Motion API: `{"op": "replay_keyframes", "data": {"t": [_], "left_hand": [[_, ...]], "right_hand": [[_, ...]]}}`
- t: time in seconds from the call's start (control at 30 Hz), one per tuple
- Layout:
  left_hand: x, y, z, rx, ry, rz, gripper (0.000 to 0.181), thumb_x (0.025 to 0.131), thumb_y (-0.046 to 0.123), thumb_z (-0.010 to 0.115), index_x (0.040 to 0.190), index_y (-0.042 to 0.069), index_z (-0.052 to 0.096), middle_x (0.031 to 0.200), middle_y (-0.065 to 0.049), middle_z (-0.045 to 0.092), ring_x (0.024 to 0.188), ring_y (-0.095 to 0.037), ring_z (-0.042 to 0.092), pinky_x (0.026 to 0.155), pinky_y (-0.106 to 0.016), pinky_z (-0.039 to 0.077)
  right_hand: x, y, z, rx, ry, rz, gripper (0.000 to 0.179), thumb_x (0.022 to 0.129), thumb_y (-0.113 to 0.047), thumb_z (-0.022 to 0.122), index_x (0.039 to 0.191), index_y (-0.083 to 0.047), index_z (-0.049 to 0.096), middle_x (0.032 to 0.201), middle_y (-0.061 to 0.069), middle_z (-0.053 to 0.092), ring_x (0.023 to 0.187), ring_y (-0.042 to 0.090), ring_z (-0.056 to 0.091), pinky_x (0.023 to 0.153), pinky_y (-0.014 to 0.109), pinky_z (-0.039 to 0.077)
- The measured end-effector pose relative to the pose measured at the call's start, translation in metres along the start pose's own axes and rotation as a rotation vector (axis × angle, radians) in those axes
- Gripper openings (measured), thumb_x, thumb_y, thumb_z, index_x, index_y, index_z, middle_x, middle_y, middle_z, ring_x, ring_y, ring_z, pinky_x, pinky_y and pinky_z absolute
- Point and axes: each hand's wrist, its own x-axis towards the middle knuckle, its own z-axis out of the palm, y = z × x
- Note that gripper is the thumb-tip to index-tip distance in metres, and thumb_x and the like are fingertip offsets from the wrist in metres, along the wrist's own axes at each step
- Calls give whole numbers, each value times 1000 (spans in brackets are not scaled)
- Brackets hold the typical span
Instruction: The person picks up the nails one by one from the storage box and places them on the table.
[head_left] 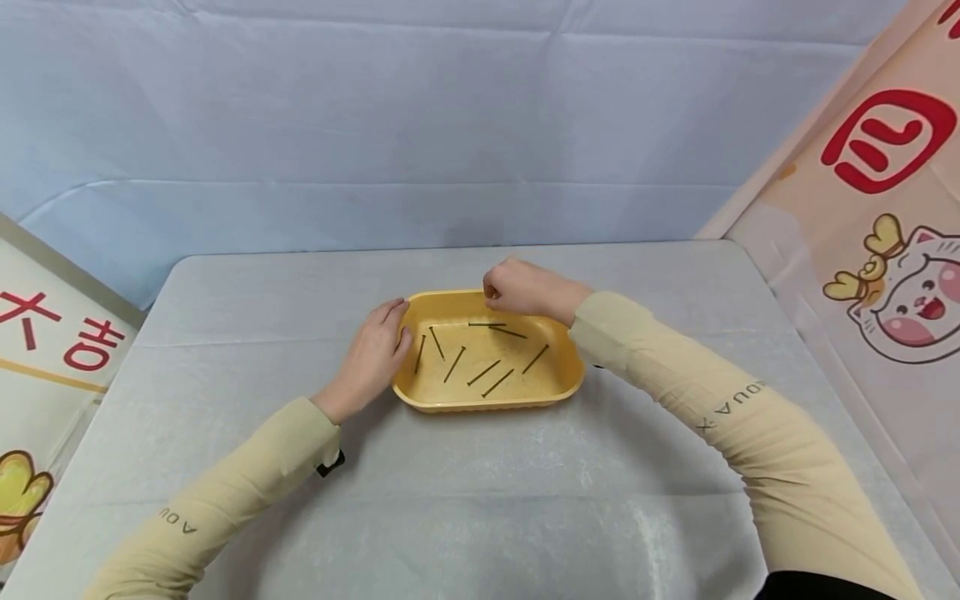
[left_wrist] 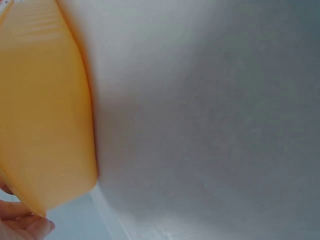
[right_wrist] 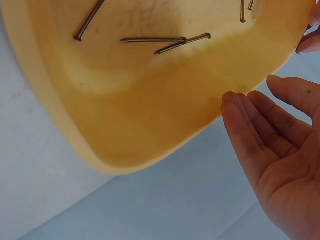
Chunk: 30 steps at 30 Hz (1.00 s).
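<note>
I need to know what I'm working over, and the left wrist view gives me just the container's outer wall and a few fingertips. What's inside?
Observer: Eight nails lie loose in the tray.
Operator: Are they all lying apart from one another?
Observer: No, two of them near the far wall overlap.
Operator: And what is over at the far rim?
Observer: The right grip is there, with no nail showing in it.
</note>
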Motion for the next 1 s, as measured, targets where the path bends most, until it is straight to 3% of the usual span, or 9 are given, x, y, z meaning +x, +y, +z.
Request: {"op": "replay_keyframes", "data": {"t": [0.6, 0.83, 1.0], "left_hand": [[-5, -4, 5, -29, 24, 27, 40, 88, 1, 47, 126, -13, 46, 129, -23, 46, 120, -33, 43, 99, -42, 38], [-6, -4, 4, -30, 0, 10, 42, 88, -1, 47, 128, -12, 44, 131, -23, 44, 122, -32, 41, 101, -42, 36], [-6, -3, 4, -28, -14, 1, 42, 88, -1, 47, 128, -12, 44, 132, -23, 43, 123, -32, 40, 101, -42, 36]], "right_hand": [[8, 1, 13, 36, -10, -23, 21, 85, -1, 50, 97, 3, 67, 95, 13, 65, 82, 20, 58, 76, 32, 49], [12, 1, 21, 25, -4, -23, 19, 81, 6, 47, 82, -1, 65, 75, 7, 58, 64, 15, 39, 60, 27, 33], [12, 0, 26, 10, 5, -19, 18, 82, 6, 47, 77, -3, 62, 69, 5, 53, 61, 14, 35, 58, 27, 30]]}}
